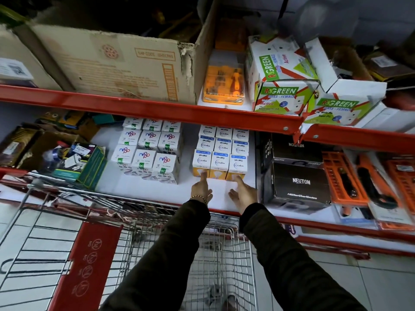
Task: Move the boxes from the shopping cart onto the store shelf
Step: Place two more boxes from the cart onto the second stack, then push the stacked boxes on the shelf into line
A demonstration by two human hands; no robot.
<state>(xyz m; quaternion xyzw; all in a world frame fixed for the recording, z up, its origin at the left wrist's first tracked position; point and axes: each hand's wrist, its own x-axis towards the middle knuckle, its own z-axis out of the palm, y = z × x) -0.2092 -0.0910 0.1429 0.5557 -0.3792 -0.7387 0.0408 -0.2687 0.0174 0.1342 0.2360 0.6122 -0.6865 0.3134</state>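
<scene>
I judge this to be the squaring-up step: my left hand [201, 190] and right hand [242, 195] both reach over the shopping cart [226, 250] to the front row of 3 white-and-yellow bulb boxes [219, 165] on the store shelf [157, 187]. Fingers open, gripping nothing, tips touching the outer 2 box fronts. The cart basket looks nearly empty. Next, an even push to align the row.

White-and-yellow Wipro boxes [219, 153], black Neuton boxes [298, 173], red-edged white shelf [157, 189], dark olive sleeves [179, 254].
</scene>
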